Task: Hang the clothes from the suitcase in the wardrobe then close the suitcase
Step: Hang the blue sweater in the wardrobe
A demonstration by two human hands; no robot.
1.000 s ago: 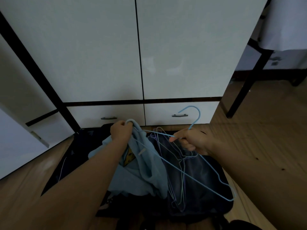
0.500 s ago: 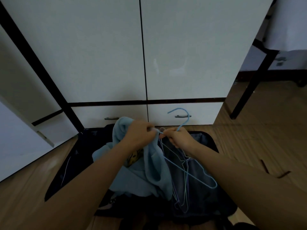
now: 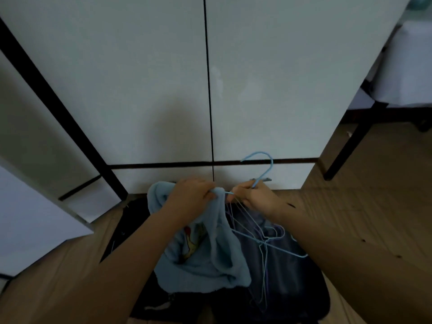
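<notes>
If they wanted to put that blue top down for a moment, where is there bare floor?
Bare wood floor lies right of the open suitcase, between the wardrobe and the black table leg. A narrower strip lies left of it. The suitcase itself is crowded with clothes and wire hangers.

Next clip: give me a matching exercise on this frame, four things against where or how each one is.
Things:
1. light blue garment
2. blue hanger
3. wardrobe doors
4. suitcase

States:
A. closed
B. lying open on the floor
C. gripped by the left hand
D. held by the right hand, hook pointing up

Pairs: 1-C, 2-D, 3-A, 4-B
</notes>
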